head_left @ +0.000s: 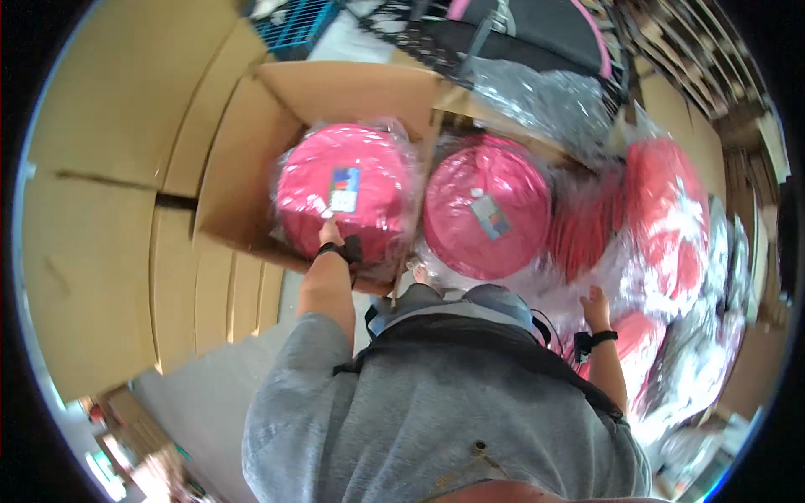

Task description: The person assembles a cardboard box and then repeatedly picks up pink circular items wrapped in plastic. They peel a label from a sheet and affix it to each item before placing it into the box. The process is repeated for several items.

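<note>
My left hand (331, 234) is over the lower part of a round, flat pink item in clear plastic wrap (377, 180), which lies inside an open cardboard box (352, 88). The hand touches or hovers just above the plastic; its fingers are too small and blurred to make out. On top of the item is a blue and white label. My right hand (596, 310) is in the air on the right, fingers apart and holding nothing. It is nearest to the plastic-wrapped pink bundles (637, 344). A second round pink package (486, 210) lies right of the box.
Large cardboard boxes (92, 277) are stacked at the left. Beyond the packages are crumpled clear plastic (545, 96), a black trampoline-like thing with pink edging (545, 38) and a blue crate (298, 25). More wrapped pink bundles (667, 218) are piled at the right.
</note>
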Demonstrator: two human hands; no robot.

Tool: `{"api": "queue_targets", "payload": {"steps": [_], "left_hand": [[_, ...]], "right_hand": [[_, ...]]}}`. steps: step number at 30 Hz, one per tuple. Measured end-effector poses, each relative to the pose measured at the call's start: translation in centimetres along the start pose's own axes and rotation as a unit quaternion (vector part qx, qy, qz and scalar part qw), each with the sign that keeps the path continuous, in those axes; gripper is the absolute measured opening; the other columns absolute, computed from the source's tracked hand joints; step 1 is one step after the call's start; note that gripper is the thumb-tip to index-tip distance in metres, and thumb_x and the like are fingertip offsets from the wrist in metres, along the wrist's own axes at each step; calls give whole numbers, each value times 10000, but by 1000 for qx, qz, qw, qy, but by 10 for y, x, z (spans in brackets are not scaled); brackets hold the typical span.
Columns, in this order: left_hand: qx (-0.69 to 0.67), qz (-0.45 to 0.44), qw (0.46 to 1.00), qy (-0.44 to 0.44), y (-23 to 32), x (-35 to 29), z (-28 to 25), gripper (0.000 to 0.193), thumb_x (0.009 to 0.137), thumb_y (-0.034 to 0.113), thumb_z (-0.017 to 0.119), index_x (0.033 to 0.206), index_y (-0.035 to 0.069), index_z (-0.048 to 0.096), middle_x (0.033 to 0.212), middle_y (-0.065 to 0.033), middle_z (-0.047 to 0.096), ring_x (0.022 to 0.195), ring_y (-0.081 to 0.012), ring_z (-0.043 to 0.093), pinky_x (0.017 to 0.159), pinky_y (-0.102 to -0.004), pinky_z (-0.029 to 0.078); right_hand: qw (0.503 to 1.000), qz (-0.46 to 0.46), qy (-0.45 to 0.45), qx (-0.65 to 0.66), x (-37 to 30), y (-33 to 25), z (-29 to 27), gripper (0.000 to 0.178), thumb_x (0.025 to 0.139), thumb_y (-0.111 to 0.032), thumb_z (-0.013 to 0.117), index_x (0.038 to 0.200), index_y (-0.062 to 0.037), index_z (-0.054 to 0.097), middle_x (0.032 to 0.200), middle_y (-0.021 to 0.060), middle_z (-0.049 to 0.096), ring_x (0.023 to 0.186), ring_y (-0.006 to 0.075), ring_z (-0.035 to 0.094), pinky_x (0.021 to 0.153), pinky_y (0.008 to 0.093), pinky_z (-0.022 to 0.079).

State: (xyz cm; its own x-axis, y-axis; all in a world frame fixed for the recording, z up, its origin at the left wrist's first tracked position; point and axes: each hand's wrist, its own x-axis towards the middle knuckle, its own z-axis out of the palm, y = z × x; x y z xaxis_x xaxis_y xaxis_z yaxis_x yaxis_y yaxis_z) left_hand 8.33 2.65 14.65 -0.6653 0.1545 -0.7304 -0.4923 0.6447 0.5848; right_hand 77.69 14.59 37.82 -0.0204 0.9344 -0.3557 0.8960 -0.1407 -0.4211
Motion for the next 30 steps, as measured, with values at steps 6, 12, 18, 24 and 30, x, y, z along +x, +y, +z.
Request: {"api": "queue_targets", "payload": {"steps": [6, 12, 18, 24, 30], "left_hand": [[-102, 61, 984, -132, 81, -117, 56, 257, 793, 364, 538, 811, 109, 559, 648, -29, 563, 464, -188, 511, 458, -300, 427], [87, 253, 961, -64, 143, -143, 127, 569, 719, 198, 633, 1178, -62, 420, 1053, -142, 543, 1009, -243, 486, 880, -351, 375], [44, 410, 883, -225, 201, -305, 252, 607, 751, 87, 600, 1260, -42, 298, 1266, -134, 391, 1136, -234, 398, 946, -327, 315], [206, 496, 728, -426, 149, -448, 395, 512, 756, 60, 575, 1227, 13, 381, 1210, -136, 434, 1117, -233, 408, 947, -335, 311], [293, 587, 424, -624, 12, -619, 488, 386, 713, 93, 613, 1088, 51, 533, 1118, -116, 518, 1069, -243, 465, 908, -347, 367]], "right_hand": [[852, 449, 226, 147, -229, 259, 45, 285, 754, -208, 563, 917, 25, 565, 793, 152, 609, 719, 235, 581, 671, 329, 461], [401, 734, 514, 190, -478, 325, 10, 343, 729, -236, 486, 817, 70, 615, 812, 195, 626, 760, 308, 594, 676, 408, 434], [496, 631, 573, 163, -495, 313, -23, 258, 704, -173, 537, 838, 27, 632, 670, 72, 604, 577, 163, 552, 501, 308, 429], [824, 345, 394, 214, -253, 295, -31, 349, 726, -202, 638, 955, 57, 593, 855, 157, 637, 759, 206, 612, 681, 302, 468], [806, 484, 265, 212, -180, 281, -61, 672, 541, -315, 770, 1014, 86, 513, 947, 231, 594, 865, 295, 602, 727, 355, 482]]}}
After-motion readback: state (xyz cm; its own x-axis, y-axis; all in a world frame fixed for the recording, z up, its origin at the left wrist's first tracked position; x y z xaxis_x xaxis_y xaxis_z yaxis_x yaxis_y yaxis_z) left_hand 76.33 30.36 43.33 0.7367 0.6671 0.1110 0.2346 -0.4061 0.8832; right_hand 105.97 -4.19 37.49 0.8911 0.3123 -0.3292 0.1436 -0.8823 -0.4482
